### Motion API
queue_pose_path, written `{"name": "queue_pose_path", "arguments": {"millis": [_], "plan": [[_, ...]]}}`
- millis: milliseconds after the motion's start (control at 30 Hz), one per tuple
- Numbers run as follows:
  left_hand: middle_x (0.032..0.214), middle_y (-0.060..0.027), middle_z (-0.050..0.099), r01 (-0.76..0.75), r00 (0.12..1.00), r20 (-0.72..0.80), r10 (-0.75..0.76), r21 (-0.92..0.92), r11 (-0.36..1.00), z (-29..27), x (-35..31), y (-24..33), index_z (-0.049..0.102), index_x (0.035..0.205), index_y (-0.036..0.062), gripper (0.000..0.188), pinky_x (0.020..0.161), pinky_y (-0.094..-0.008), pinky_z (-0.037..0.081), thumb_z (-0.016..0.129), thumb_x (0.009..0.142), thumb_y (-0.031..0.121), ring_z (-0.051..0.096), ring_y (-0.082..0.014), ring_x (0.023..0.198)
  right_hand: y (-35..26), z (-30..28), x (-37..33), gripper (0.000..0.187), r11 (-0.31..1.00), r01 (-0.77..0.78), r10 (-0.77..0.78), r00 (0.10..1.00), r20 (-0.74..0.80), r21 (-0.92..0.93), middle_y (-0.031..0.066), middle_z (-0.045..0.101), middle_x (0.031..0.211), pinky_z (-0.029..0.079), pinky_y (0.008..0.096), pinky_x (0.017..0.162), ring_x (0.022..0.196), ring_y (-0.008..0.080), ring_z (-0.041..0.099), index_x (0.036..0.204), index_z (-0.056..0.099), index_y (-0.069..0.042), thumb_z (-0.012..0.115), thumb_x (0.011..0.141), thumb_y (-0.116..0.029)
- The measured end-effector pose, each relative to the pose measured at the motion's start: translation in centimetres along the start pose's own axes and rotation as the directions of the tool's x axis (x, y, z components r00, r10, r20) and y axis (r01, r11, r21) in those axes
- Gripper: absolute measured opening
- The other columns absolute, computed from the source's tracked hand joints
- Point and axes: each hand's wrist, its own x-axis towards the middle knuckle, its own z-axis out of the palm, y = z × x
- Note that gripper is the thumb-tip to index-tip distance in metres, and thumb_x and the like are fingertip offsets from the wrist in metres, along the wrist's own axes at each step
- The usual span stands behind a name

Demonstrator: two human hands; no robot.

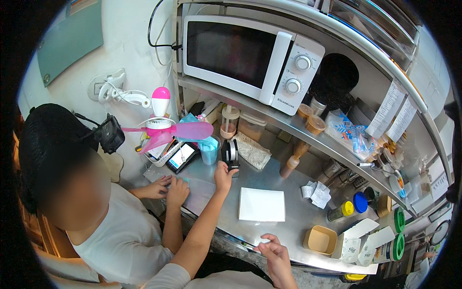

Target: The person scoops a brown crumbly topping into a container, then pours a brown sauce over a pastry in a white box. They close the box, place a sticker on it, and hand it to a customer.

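Note:
My left hand (223,177) reaches across the steel counter, fingers closed at the front end of a black tape dispenser (231,153) with a pale roll in it. Low over the counter's front edge, my right hand (275,254) has its fingers pinched on a thin, dark pen-like stick (248,245); its exact kind is too small to tell. Between and beyond my hands lies a flat white rectangular box or pad (262,204).
At the left a co-worker's hands (166,188) rest on the counter near a lit tablet (181,156) and a pink fan (161,129). A microwave (240,55) fills the shelf above. Rightward are receipts (316,193), a brown paper bowl (320,240), lidded jars (342,210) and opened cartons (352,243).

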Motion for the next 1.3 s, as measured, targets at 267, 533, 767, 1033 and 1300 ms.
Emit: {"name": "queue_pose_path", "arguments": {"millis": [267, 533, 767, 1033, 1300], "plan": [[0.06, -0.0103, 0.054, -0.026, 0.994, -0.109, 0.019, -0.072, 0.997, 0.9, -1.2, -1.2, 0.052, 0.068, 0.0021, 0.039, 0.053, -0.0344, 0.042, 0.089, 0.068, 0.015, 0.051, -0.0207, 0.053, -0.7, -3.5, -5.1, 0.01, 0.999, 0.028, -0.024, 0.99, 0.141, -0.028, 0.0045, 0.047, 0.121, 0.04, 0.0317, 0.101, 0.116, 0.0156, 0.047, 0.09, 0.078, -0.002, 0.069, 0.091, -0.007], [0.108, -0.0163, 0.071, 0.525, 0.845, 0.305, -0.44, -0.634, 0.568, 0.4, -3.2, -0.6, 0.067, 0.113, -0.0038, 0.044, 0.085, -0.0296, 0.053, 0.069, 0.094, 0.036, 0.069, -0.0232, 0.099, 0.2, -4.4, -4.3, 0.009, 0.988, -0.065, 0.094, 0.973, 0.211, -0.141, 0.0046, 0.055, 0.12, 0.033, 0.0315, 0.1, 0.118, 0.0145, 0.043, 0.089, 0.08, -0.006, 0.072, 0.088, -0.011], [0.13, -0.0194, 0.061, 0.66, 0.748, 0.543, -0.381, -0.55, 0.512, -0.8, -1.8, 1.0, 0.058, 0.126, -0.0051, 0.055, 0.107, -0.0379, 0.043, 0.064, 0.096, 0.04, 0.056, -0.0266, 0.126, 0.9, -5.1, -3.8, 0.009, 0.989, -0.063, 0.089, 0.978, 0.191, -0.137, 0.0042, 0.056, 0.117, 0.035, 0.0286, 0.096, 0.113, 0.0144, 0.046, 0.088, 0.08, -0.005, 0.073, 0.087, -0.011], [0.121, -0.0154, 0.068, 0.65, 0.753, 0.525, -0.398, -0.497, 0.575, 0.2, -1.1, 0.0, 0.064, 0.119, -0.0034, 0.043, 0.106, -0.036, 0.043, 0.066, 0.094, 0.031, 0.061, -0.0228, 0.119, 1.6, -6.0, -2.9, 0.01, 0.995, -0.078, 0.09, 0.971, 0.22, -0.06, 0.0053, 0.055, 0.119, 0.037, 0.0266, 0.09, 0.108, 0.0132, 0.048, 0.087, 0.079, -0.003, 0.072, 0.088, -0.009], [0.101, -0.0078, 0.073, 0.612, 0.787, 0.46, -0.41, -0.504, 0.609, 0.5, -1.0, -1.1, 0.071, 0.104, -0.0006, 0.031, 0.087, -0.0271, 0.049, 0.076, 0.087, 0.025, 0.067, -0.0145, 0.096, 1.7, -5.9, -2.5, 0.01, 0.992, -0.116, 0.123, 0.972, 0.202, -0.045, 0.0065, 0.055, 0.119, 0.038, 0.0283, 0.093, 0.109, 0.0132, 0.048, 0.086, 0.078, -0.003, 0.071, 0.088, -0.009]]}}
